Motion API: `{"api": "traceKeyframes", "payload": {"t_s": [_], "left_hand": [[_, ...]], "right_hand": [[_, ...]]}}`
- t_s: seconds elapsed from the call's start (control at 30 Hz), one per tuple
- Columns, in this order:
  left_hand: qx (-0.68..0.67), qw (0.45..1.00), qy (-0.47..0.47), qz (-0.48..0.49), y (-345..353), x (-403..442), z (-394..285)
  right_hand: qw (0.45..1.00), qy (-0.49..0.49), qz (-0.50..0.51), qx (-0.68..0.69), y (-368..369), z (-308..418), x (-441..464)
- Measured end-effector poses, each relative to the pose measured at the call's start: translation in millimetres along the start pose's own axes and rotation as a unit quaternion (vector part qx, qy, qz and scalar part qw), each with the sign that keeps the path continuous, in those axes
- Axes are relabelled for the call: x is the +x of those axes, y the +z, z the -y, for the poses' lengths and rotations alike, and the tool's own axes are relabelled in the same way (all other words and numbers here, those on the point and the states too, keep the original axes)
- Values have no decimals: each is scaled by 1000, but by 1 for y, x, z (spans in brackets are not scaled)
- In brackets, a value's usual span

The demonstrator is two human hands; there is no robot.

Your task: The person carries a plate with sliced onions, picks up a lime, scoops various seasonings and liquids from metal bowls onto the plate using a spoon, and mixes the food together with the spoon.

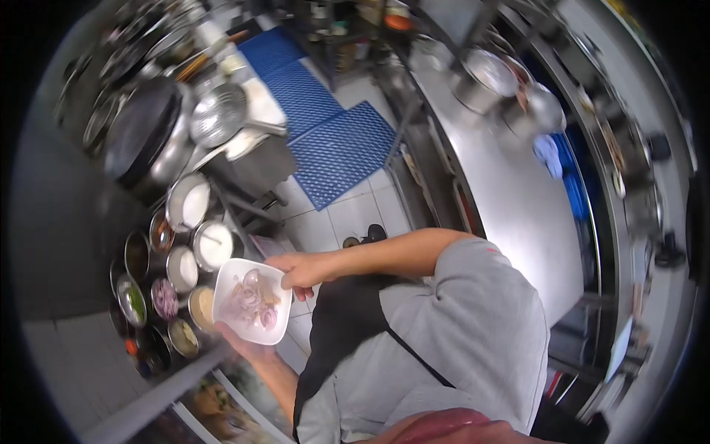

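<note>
A white square bowl (222, 305) is held between my two hands, with thin slices of purple-tinged onion (255, 300) inside. My right hand (302, 271) grips its near upper rim, fingers closed around the edge. My left hand (248, 345) is against the lower side of the bowl, its fingers partly hidden beneath it. Right beside the bowl stand round metal containers, among them one of white contents with a spoon (214, 246), one of pale yellowish contents (200, 307) and one of chopped purple onion (164, 297).
More containers hold white powder (195, 205) and chopped greens (134, 304). A large wok (145, 133) and a perforated strainer (219, 115) lie beyond them. Blue mats (340, 144) cover part of the tiled floor. A long steel counter (510, 200) with metal pots (484, 80) runs along the right.
</note>
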State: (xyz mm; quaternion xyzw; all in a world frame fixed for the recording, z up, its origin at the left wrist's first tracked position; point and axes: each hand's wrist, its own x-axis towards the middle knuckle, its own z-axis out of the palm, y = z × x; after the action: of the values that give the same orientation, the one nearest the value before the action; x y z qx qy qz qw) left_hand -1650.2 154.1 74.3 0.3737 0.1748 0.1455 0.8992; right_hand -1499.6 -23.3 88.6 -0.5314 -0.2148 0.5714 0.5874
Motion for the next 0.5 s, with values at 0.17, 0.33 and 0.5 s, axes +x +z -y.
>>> {"api": "traceKeyframes", "payload": {"t_s": [0.17, 0.33, 0.5], "left_hand": [[87, 990, -71, 87, 41, 33, 37], [60, 956, -207, 199, 86, 64, 76], [120, 940, -306, 92, 58, 77, 146]], "right_hand": [[980, -84, -175, 49, -27, -25, -66], [912, -127, -368, 127, -66, -51, -171], [741, -164, -625, 183, -107, -97, -279]]}}
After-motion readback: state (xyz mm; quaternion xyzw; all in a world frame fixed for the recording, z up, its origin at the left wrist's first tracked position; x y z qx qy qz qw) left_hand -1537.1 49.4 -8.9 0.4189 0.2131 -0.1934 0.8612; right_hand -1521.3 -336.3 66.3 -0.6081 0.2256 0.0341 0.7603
